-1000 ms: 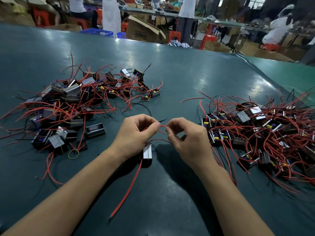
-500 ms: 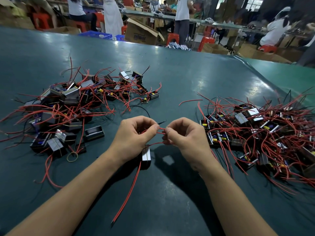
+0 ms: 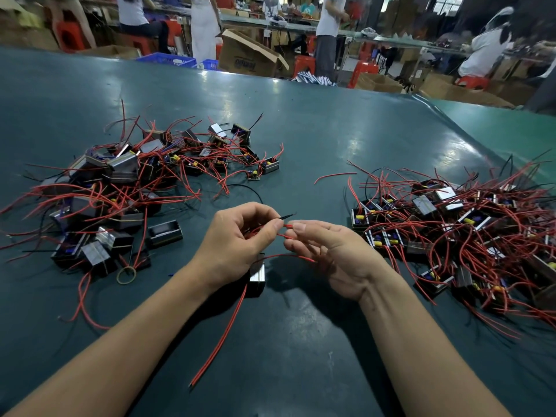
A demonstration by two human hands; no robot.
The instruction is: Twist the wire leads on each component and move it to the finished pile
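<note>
My left hand (image 3: 237,239) pinches the red and black wire leads (image 3: 281,219) of one small boxy component (image 3: 258,275), which hangs below that hand just above the table. My right hand (image 3: 328,251) has turned palm-up, and its fingertips pinch the end of a red lead right beside the left thumb. A long red lead (image 3: 222,335) trails from the component toward me. One pile of components (image 3: 120,188) with tangled red wires lies at the left, another pile (image 3: 457,233) at the right.
The table (image 3: 301,130) is dark green. A tan rubber band (image 3: 126,274) lies by the left pile. A loose red wire (image 3: 334,176) lies between the piles. Beyond the far edge stand people, cardboard boxes (image 3: 246,58) and red stools.
My right hand has rolled from knuckles-up to palm-up while staying on the red lead. The left hand and the component have barely moved.
</note>
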